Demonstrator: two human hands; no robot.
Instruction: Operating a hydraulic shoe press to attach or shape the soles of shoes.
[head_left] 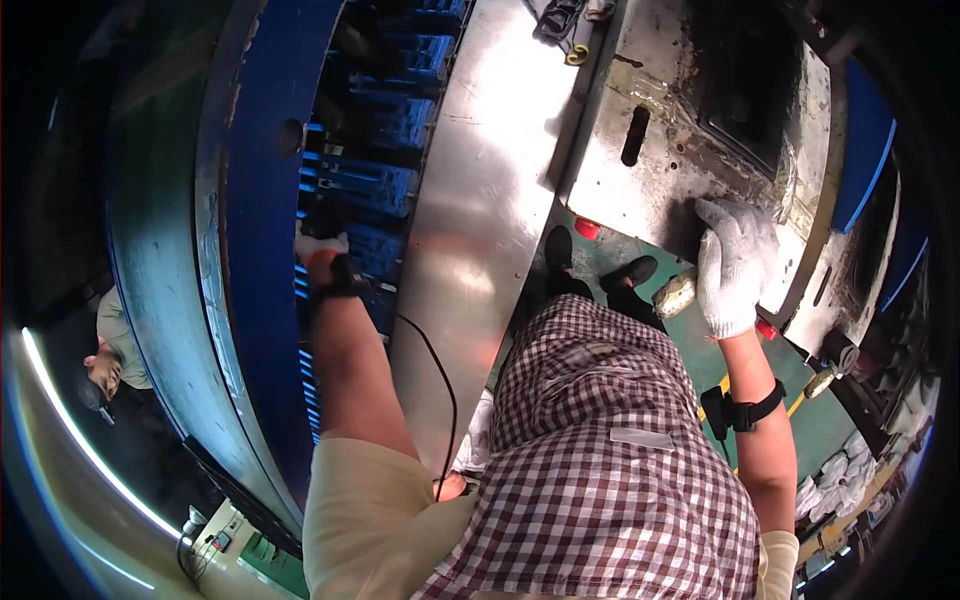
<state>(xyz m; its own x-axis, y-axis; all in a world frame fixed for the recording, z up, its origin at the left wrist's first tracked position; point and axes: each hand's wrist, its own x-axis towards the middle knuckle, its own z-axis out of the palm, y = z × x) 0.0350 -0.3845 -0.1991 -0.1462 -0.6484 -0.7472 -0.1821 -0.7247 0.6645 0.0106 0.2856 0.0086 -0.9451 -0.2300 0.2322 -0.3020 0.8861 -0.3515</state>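
My left hand (322, 246), in a white glove, reaches into the gap of a large blue machine, beside a row of blue metal parts (375, 185). Its fingers are mostly lost in shadow, so what it touches or holds cannot be made out. On the right, my right hand (738, 262) wears a white knitted glove and rests at the near edge of a worn metal machine table (640, 180). Its fingers lie stretched over the surface, and nothing shows in them. A black strapped device (745, 408) sits on my right wrist, with another dark band (340, 275) on my left.
A smooth steel ledge (470, 220) runs between the two machines. A black cable (452, 380) hangs from my left wrist. Red knobs (586, 229) stick out below the table. Beyond the blue beam (255, 200), a person (118, 350) is at the far left. White bundles (845, 475) lie lower right.
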